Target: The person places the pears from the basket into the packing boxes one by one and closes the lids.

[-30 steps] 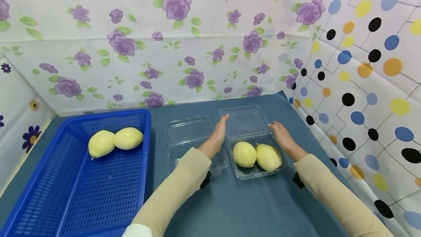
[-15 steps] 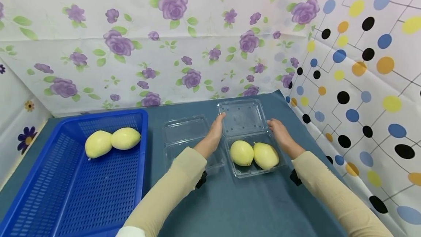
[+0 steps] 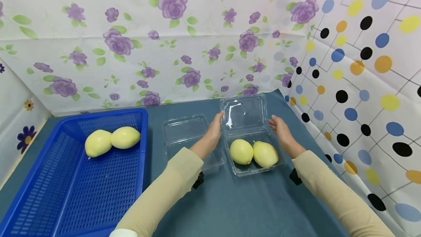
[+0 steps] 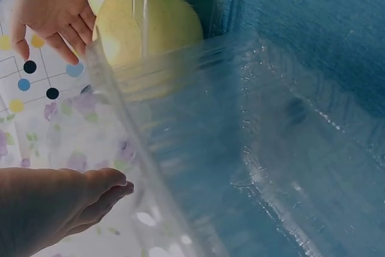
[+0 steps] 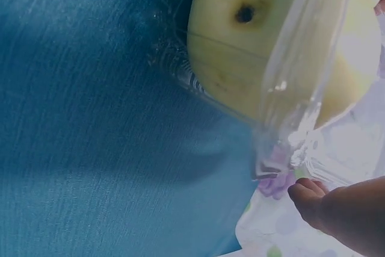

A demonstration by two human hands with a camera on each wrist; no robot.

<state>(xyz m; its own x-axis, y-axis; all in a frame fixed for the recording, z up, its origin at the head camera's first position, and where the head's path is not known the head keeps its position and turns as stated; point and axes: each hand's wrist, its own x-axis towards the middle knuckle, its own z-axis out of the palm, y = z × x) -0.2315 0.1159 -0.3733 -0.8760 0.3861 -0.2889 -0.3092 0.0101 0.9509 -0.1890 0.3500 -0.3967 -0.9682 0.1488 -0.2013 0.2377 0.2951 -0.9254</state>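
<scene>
1. The left hand (image 3: 213, 131) and right hand (image 3: 280, 131) touch the clear plastic box lid (image 3: 244, 112) with straight fingers (lid half up).
2. 2 yellow pears (image 3: 253, 152) sit in the clear plastic box (image 3: 254, 171) near the tabletop's (image 3: 243, 207) far right corner.

Glossy clear plastic lid (image 3: 244, 113)

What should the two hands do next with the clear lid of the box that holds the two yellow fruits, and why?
Probably fold the lid forward and down onto the box. It stands raised behind the two yellow fruits, the left hand and right hand are at its two side edges, and both fruits lie inside the box.
</scene>
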